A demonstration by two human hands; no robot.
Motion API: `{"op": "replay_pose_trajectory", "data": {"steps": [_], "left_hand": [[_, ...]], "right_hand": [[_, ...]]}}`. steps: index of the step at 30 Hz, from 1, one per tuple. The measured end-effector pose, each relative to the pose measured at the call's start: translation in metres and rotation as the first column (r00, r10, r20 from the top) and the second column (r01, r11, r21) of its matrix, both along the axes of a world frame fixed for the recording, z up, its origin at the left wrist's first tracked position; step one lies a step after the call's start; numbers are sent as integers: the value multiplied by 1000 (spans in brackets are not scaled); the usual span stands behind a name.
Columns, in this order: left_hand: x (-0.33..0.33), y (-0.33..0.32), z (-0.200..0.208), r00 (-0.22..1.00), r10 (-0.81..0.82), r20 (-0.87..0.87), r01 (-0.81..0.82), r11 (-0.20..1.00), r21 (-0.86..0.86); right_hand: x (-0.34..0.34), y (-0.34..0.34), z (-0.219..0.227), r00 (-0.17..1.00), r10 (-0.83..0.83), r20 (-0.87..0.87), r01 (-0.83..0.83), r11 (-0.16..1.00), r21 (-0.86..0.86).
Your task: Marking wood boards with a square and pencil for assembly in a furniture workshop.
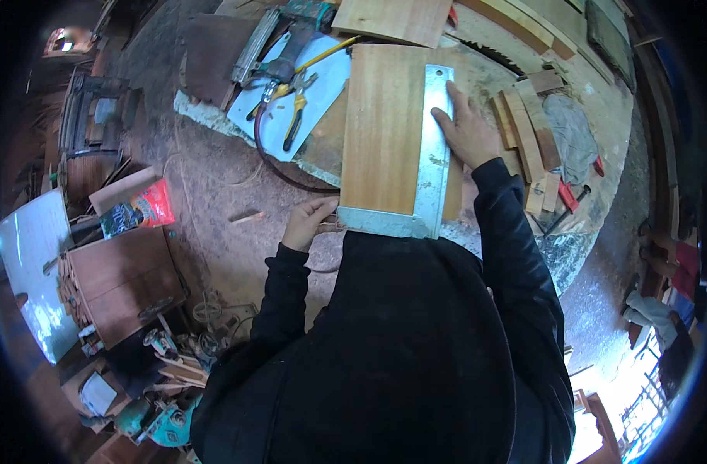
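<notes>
A light-brown wooden board lies in front of me. On it rests an L-shaped metal carpenter's square, its long blade running away from me and its short arm along the near edge. My right hand lies on the long blade, thumb and fingers stretched apart and pressing on the metal. At the near left corner, my left hand has its fingers closed together at the end of the short arm; its fingertips are partly hidden there.
Left of the board are yellow-handled pliers, a power tool with a dark red hose, and a white sheet. Wood blocks, a grey cloth, a red-handled tool and a saw blade lie to the right.
</notes>
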State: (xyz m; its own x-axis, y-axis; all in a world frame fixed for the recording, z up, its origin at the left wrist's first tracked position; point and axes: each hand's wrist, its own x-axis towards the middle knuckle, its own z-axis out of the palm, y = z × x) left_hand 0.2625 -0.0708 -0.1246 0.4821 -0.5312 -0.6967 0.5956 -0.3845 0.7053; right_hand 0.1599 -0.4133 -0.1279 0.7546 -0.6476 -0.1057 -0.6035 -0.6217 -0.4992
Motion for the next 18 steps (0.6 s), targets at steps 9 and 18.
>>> {"op": "replay_pose_trajectory", "data": {"steps": [9,18], "left_hand": [[-21,11,0,983,-156,-97,160,987,32],[-19,9,2,981,-124,-147,127,992,13]], "right_hand": [[-1,2,-1,1000,9,-22,-9,1000,15],[-1,2,-7,1000,17,-23,-18,999,-35]]}}
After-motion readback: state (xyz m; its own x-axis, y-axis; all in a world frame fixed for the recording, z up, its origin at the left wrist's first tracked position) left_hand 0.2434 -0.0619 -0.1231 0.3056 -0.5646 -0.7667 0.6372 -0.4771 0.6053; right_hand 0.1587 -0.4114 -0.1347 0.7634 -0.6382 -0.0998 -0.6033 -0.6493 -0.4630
